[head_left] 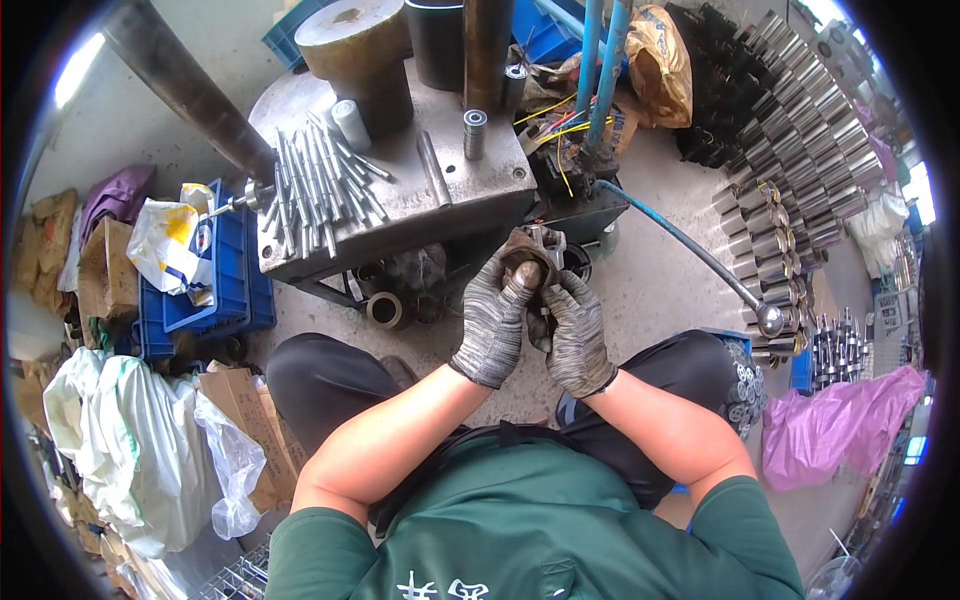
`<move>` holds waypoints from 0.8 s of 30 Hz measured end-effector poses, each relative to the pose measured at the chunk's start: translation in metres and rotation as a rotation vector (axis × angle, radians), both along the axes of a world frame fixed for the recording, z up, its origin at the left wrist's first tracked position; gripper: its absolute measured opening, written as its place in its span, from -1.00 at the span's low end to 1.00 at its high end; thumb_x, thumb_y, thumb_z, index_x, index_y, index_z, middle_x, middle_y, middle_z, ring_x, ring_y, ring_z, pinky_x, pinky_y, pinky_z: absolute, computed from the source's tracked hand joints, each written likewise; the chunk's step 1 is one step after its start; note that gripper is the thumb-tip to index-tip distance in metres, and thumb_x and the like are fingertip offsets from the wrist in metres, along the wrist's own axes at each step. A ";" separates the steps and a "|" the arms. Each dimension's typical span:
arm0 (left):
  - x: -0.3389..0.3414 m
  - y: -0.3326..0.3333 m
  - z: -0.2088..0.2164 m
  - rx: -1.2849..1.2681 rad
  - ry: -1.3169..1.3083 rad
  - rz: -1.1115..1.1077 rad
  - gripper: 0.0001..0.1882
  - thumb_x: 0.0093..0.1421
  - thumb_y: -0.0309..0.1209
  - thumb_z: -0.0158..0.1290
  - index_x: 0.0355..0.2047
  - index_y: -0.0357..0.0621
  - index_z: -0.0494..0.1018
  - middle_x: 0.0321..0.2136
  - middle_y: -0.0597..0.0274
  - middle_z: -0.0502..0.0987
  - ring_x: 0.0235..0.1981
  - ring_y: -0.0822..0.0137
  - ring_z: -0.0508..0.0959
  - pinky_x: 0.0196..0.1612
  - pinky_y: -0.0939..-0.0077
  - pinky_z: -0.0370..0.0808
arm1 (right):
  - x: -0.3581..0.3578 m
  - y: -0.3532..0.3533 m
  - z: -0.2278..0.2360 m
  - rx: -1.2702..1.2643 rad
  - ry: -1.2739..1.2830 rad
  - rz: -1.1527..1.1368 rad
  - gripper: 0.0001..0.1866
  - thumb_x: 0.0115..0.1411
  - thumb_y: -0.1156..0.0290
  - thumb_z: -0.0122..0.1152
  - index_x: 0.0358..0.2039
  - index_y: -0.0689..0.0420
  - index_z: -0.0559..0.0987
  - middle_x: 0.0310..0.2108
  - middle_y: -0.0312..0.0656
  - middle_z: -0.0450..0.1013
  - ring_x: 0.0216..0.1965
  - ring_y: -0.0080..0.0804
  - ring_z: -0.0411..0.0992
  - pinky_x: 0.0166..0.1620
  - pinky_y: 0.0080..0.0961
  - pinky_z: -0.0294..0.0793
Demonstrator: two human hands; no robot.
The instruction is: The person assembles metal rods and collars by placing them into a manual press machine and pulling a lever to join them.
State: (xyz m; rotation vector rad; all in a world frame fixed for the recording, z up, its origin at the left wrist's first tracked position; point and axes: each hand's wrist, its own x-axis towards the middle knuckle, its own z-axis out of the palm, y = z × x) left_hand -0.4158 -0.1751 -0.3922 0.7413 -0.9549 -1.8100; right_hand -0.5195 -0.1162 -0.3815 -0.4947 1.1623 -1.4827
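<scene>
Both hands wear grey knitted gloves and meet in front of my body, above the floor before the metal bench (400, 215). My left hand (490, 325) is closed around a dark, round-rimmed metal part (518, 243), with the thumb lying over its opening. From the other side my right hand (578, 340) grips the same part with curled fingers. A shinier metal piece shows at its far side; whether it belongs to the part I cannot tell. On the bench lie a pile of thin steel rods (318, 185), one thicker rod (433, 170) and an upright small cylinder (474, 135).
A heavy round metal block (355, 45) stands on the bench. Blue crates (215, 285) are at the left. A blue lever with a ball end (770, 320) reaches out at the right, near stacked shiny cylinders (760, 230). A metal ring (385, 311) lies below the bench.
</scene>
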 end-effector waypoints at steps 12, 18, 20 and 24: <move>0.012 -0.015 -0.019 0.002 0.118 -0.058 -0.58 0.29 -0.07 0.23 -0.07 -0.15 0.51 -0.30 0.30 0.61 -0.29 0.45 0.59 -0.16 0.52 0.56 | -0.017 0.004 0.015 0.052 -0.655 0.221 -0.72 0.41 0.15 0.13 -0.10 0.10 0.54 -0.38 -0.25 0.50 -0.65 -0.66 0.33 -0.68 -0.72 0.24; 0.019 -0.027 -0.009 -0.037 0.035 0.011 -0.68 0.26 -0.27 0.30 -0.09 -0.20 0.57 -0.18 0.28 0.63 -0.16 0.45 0.56 -0.04 0.56 0.51 | -0.029 0.004 0.021 -0.053 -1.044 0.495 -0.63 0.41 0.15 0.12 -0.04 0.23 0.55 -0.28 -0.12 0.52 -0.64 -0.65 0.33 -0.64 -0.72 0.30; 0.020 -0.039 -0.010 -0.032 0.049 0.081 -0.72 0.34 -0.32 0.19 -0.05 -0.22 0.53 -0.15 0.20 0.62 -0.11 0.38 0.60 0.01 0.50 0.55 | -0.033 0.006 0.025 -0.089 -0.997 0.549 -0.62 0.39 0.15 0.15 -0.05 0.24 0.54 -0.28 -0.11 0.52 -0.65 -0.64 0.34 -0.63 -0.70 0.31; 0.026 -0.035 0.002 0.020 0.267 0.035 -0.53 0.38 -0.05 0.10 -0.01 -0.25 0.46 -0.02 0.11 0.55 0.01 0.23 0.59 0.12 0.34 0.53 | -0.044 0.011 0.029 -0.083 -0.841 0.516 -0.59 0.33 0.12 0.22 -0.08 0.26 0.54 -0.26 -0.06 0.55 -0.64 -0.55 0.40 -0.61 -0.64 0.37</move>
